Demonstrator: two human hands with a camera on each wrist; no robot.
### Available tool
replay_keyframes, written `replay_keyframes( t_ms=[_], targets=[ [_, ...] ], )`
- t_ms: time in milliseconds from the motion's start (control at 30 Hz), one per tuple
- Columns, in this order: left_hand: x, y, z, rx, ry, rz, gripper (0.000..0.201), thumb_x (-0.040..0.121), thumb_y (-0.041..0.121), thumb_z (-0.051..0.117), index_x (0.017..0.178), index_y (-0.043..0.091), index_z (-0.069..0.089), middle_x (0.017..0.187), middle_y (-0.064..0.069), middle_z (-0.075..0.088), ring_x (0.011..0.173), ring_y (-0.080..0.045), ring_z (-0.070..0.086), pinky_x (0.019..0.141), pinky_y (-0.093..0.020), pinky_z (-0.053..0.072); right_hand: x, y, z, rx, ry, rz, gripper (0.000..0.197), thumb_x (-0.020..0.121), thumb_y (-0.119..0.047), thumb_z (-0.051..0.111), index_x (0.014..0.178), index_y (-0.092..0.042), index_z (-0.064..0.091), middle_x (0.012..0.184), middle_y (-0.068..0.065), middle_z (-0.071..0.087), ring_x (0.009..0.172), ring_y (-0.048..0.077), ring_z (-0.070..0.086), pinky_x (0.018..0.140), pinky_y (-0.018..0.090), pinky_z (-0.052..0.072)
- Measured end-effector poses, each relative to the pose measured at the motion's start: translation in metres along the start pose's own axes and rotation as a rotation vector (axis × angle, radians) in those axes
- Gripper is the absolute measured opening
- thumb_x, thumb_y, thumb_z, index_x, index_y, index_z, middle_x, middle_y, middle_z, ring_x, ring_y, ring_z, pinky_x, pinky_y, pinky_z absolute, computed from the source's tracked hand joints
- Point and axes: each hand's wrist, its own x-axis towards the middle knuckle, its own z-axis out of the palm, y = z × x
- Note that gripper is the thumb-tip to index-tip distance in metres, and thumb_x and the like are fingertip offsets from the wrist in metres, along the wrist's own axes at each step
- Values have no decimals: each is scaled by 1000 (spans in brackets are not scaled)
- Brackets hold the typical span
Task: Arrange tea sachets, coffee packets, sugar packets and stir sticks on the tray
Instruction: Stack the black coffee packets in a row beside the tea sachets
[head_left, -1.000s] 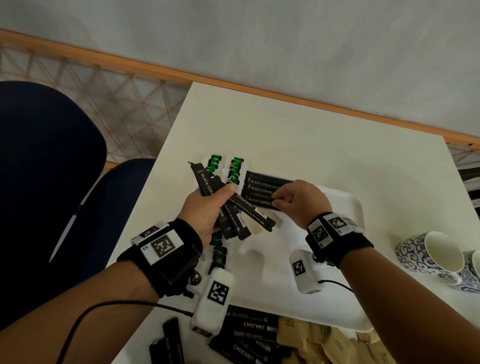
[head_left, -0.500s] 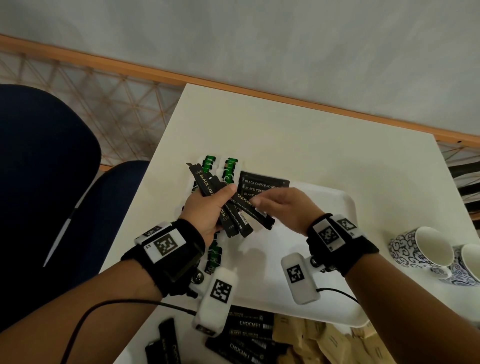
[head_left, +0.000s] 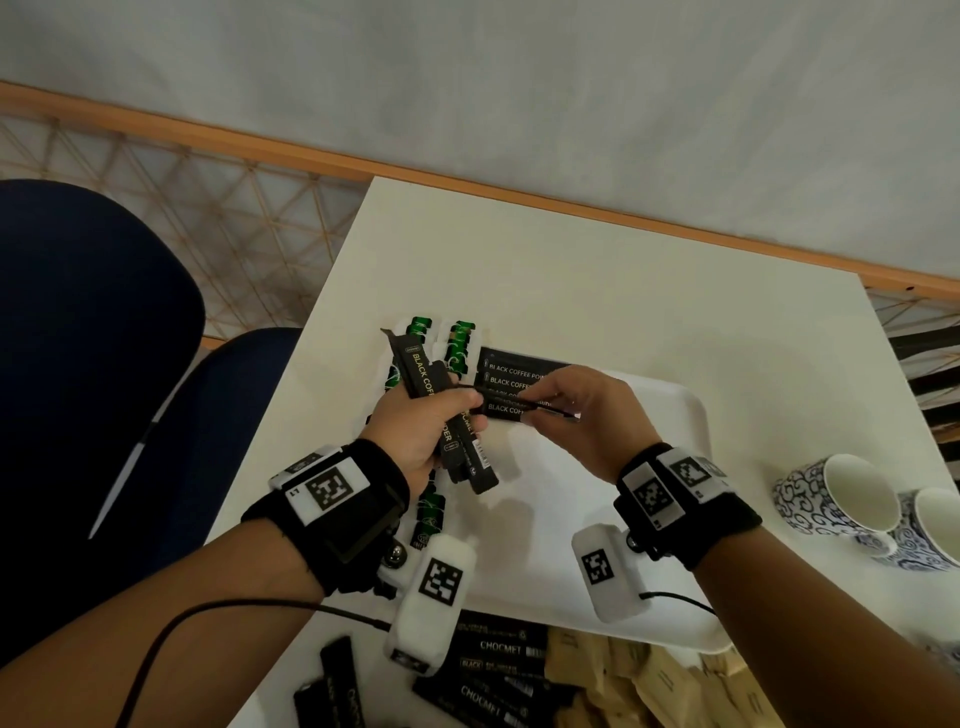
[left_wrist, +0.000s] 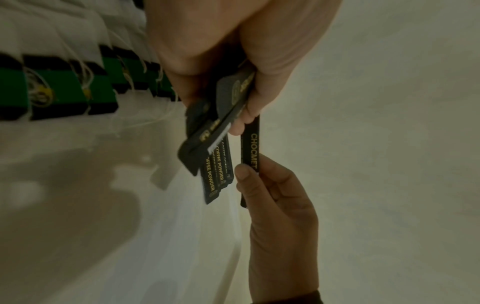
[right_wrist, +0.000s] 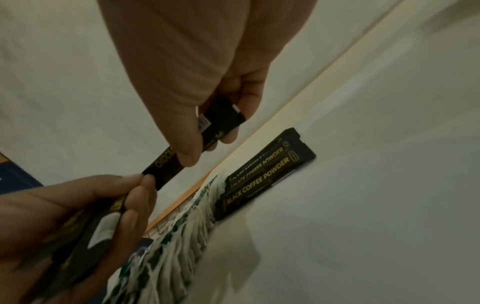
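My left hand grips a bundle of black coffee packets over the left part of the white tray. My right hand pinches one black coffee packet by its end; the packet's other end still touches the left fingers. The left wrist view shows this single packet between both hands, and in the right wrist view the packet sits under my thumb. A row of coffee packets lies flat at the tray's far side. Green-and-white tea sachets line the tray's left edge.
Loose black packets and brown sugar packets lie on the table at its near edge. Two blue-patterned cups stand at the right. A dark blue chair is beside the table's left edge.
My right hand left the row laid on the tray, came back to the bundle and now pinches one packet, drawn out to the right. The left hand stayed in place.
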Motion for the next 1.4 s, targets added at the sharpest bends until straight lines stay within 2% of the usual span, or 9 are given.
replay_keyframes(
  t_ms=[100,267,400,567,700,833,1000,1267,1400],
  targets=[
    [1,-2,-1,-5,11,8,10,87,5,64,85,13,60,80,-9,67,65,-20,65,68,-33,53,-2,0,1,-22,-3,-36,16,77,-16,76,93,-21,72,84,-13,63,75,4,58,72,23,47],
    [-1,-2,-2,-77,0,-8,9,86,20,69,92,13,68,80,-5,72,66,-19,67,62,-29,55,-1,5,1,-96,119,-155,14,77,-14,73,89,-21,71,87,-11,65,74,6,57,68,23,47],
    [1,-4,-2,-33,47,19,11,85,13,70,95,11,68,76,-3,73,60,-14,67,55,-24,54,-1,7,3,-38,83,-111,14,78,-17,73,90,-23,72,92,-7,69,82,13,63,73,34,53],
    [5,-6,-5,33,124,23,11,84,6,69,96,7,68,79,-8,71,57,-13,65,53,-25,51,-4,3,2,89,-65,2,26,81,-33,73,106,-34,68,100,-13,67,91,1,61,83,18,47],
    [4,-5,-5,2,130,27,12,84,8,70,95,7,68,76,-8,71,60,-15,65,53,-24,52,-5,8,5,47,-94,17,24,88,-26,65,111,-32,69,96,-20,64,87,-10,55,80,7,40],
    [3,-1,-5,-72,122,24,9,84,14,70,90,9,65,71,-5,67,60,-18,61,62,-31,54,-6,20,5,-45,-86,36,18,89,-18,64,101,-26,74,85,-14,59,79,-1,54,76,14,40],
    [3,4,-4,-174,133,-24,16,87,24,68,86,9,61,61,-4,57,53,-19,55,56,-31,54,-7,35,11,-171,-124,127,16,88,-24,63,99,-28,74,89,-14,55,84,8,55,79,23,44],
    [5,5,-7,-214,58,-102,12,93,7,47,102,3,53,78,-12,58,69,-22,61,71,-41,58,7,31,22,-252,-74,75,16,87,-25,64,99,-26,74,85,-14,53,87,11,56,73,20,37],
    [4,4,-6,-158,54,-93,16,94,5,51,108,4,59,89,-15,65,74,-23,65,61,-37,57,14,30,23,-288,-92,50,15,86,-26,63,98,-26,73,82,-14,50,87,13,56,75,23,41]
  ],
)
